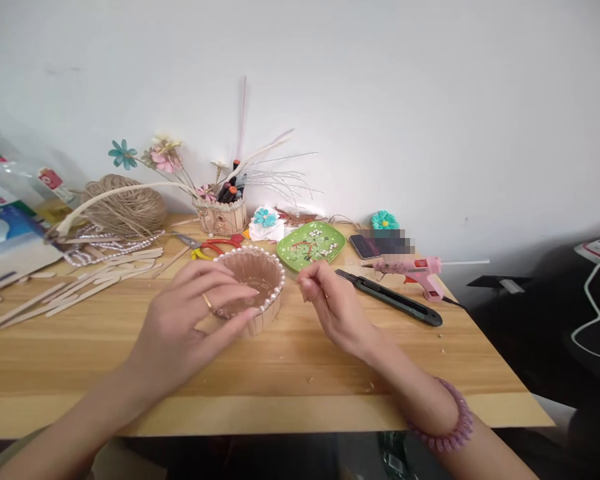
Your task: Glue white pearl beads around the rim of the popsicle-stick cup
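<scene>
A round brown pot (267,323), faced with light wooden strips and edged with white pearl beads along its rim, stands on the table. My left hand (195,313), with a ring on one finger, is at the pot's near left side. Its fingers are spread and loosely curved, the thumb tip by the beaded rim; whether it touches is unclear. Just right of the pot, my right hand (333,303) is closed in a pinch. Anything between those fingertips is too small to make out. Behind it lies a green dish (290,257) holding small beads and bits.
Right of my right hand lie a black utility knife (390,297), a pink glue gun (423,273) and a phone (364,247). Wooden sticks (80,283), pliers (220,247) and a twine ball (125,203) are leftward. A decorated pot (223,219) of flowers and markers stands behind.
</scene>
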`<control>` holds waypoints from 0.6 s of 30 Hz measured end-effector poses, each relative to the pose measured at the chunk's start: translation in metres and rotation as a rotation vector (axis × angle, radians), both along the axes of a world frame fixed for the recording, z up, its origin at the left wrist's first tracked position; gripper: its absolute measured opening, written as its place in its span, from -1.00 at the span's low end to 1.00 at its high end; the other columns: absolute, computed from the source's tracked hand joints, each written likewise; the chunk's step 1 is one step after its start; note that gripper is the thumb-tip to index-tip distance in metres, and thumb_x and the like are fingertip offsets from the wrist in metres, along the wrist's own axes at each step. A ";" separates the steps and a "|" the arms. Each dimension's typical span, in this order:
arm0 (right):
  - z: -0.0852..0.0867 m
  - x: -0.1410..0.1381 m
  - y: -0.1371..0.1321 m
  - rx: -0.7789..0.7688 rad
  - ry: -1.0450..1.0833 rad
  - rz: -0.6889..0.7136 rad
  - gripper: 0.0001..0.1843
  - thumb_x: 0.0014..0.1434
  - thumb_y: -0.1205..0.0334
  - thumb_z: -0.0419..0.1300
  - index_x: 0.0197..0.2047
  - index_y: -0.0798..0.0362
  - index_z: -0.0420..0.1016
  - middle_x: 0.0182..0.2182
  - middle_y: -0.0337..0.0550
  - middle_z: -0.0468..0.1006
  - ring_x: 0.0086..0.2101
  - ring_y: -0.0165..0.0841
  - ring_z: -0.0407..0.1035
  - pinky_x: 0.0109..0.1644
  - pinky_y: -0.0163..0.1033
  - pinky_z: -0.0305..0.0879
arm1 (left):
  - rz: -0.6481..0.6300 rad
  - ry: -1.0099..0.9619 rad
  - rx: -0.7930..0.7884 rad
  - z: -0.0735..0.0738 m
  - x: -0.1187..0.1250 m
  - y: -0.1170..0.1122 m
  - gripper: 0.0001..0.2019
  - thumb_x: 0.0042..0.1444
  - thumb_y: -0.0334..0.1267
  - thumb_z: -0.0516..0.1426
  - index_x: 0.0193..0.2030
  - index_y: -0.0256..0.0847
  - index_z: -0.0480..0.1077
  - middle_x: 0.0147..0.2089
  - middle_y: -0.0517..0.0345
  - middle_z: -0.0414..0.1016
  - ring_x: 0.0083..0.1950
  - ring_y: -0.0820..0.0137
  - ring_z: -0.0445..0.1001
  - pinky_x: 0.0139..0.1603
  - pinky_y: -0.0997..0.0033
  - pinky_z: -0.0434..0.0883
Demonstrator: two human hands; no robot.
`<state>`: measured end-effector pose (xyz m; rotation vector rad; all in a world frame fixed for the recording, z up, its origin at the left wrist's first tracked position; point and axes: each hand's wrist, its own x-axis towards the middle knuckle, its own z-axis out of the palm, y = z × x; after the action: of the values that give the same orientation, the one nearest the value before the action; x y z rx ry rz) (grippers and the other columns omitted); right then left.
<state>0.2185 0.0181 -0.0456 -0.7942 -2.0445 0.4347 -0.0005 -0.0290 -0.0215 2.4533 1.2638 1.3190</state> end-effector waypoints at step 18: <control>-0.019 -0.009 -0.003 0.245 -0.125 0.034 -0.75 0.39 0.28 -0.03 -0.02 0.17 0.41 -0.27 -0.04 0.51 -0.25 -0.31 0.40 -0.22 -0.24 0.43 | -0.024 0.139 -0.051 -0.012 -0.001 0.004 -0.87 0.16 -0.34 0.19 -0.19 -0.04 0.54 -0.31 0.26 0.65 -0.09 0.30 0.48 -0.12 0.30 0.49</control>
<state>0.2095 0.0155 -0.0649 -0.6523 -2.1786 0.1511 -0.0013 -0.0247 -0.0334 2.5546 1.2759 1.1128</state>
